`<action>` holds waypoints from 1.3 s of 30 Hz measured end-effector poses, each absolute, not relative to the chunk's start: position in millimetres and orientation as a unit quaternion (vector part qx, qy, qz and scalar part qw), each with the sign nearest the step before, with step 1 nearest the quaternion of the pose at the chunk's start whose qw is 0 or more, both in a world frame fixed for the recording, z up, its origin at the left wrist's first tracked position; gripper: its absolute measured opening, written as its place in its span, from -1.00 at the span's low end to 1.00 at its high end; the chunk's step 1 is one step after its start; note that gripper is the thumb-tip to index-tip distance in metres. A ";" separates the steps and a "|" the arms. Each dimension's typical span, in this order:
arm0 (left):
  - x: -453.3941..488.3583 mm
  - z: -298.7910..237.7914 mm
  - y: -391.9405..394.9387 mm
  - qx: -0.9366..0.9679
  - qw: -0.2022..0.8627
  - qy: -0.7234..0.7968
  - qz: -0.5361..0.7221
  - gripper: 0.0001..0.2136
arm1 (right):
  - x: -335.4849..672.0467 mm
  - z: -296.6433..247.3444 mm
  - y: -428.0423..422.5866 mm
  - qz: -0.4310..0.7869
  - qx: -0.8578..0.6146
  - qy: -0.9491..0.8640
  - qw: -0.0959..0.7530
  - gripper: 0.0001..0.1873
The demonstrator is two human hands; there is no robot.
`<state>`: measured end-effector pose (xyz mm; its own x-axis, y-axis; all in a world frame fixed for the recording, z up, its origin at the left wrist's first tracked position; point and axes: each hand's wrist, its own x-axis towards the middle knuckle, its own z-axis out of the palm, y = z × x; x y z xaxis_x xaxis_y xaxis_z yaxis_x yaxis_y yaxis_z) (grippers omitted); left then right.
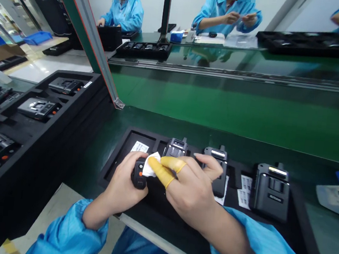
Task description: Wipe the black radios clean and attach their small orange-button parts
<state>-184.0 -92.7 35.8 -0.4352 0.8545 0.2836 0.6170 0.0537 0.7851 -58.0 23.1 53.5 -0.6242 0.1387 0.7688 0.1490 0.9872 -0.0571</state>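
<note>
My left hand [124, 183] is wrapped round a black handheld radio [139, 180] with an orange button, held up over the front tray. With yellow finger cots on two fingers, my right hand [189, 186] presses a folded white cloth [152, 164] against the radio's end. Below them lies a black foam tray [116, 159]. Three more radios rest in it: one [177, 147] partly behind my right hand, one [220, 177] just right of it, and one [272, 193] farther right. White printed labels [244, 190] lie in the tray's slots.
At left, a raised black foam tray [92, 93] holds more radios [38, 108]. A slanted metal post [104, 54] stands behind it. The green conveyor belt [236, 106] runs across the back. A grey-white bottle [337, 199] lies at right. Co-workers in blue [129, 12] sit across the line.
</note>
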 end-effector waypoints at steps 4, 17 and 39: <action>-184.1 33.9 -93.7 0.517 0.130 0.709 0.461 -0.48 | -64.3 55.3 15.9 0.012 -0.045 -0.908 0.417 -0.66; -184.3 39.0 -91.2 0.499 0.144 0.730 0.444 -0.47 | -47.7 55.6 21.4 0.031 -0.079 -0.922 0.377 -0.64; -182.1 38.8 -90.8 0.515 0.139 0.726 0.434 -0.45 | -41.2 43.8 23.5 0.021 -0.087 -0.928 0.362 -0.63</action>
